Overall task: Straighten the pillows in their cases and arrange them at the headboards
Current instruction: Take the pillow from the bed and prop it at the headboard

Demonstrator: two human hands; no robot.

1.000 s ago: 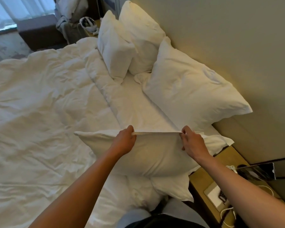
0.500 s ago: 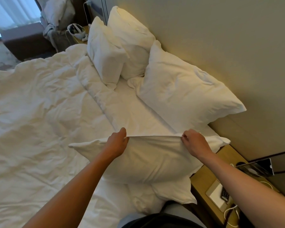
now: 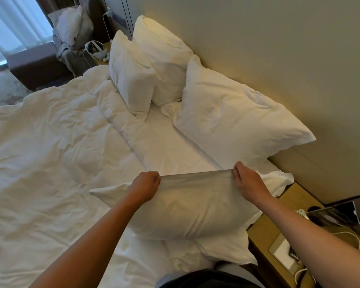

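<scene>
A white pillow (image 3: 187, 213) hangs in front of me over the near edge of the bed. My left hand (image 3: 144, 188) and my right hand (image 3: 248, 185) each grip the top edge of its case, which is pulled taut between them. Its left corner (image 3: 98, 192) sticks out past my left hand. A large white pillow (image 3: 233, 121) leans against the beige headboard (image 3: 268, 48) on the right. Two more white pillows, one in front (image 3: 131, 80) and one behind (image 3: 162, 57), stand upright further along the headboard.
A rumpled white duvet (image 3: 50, 152) covers the bed on the left. A wooden nightstand (image 3: 274, 231) at the lower right carries a tablet (image 3: 335, 215), white cables and a pad. Beyond the bed stand a dark bench (image 3: 35, 65) and a far nightstand with a white headset (image 3: 95, 49).
Both hands have stayed on the case's top edge and the pillow hangs a little lower in view. My view has shifted so the pillows at the headboard sit lower and nearer the middle.
</scene>
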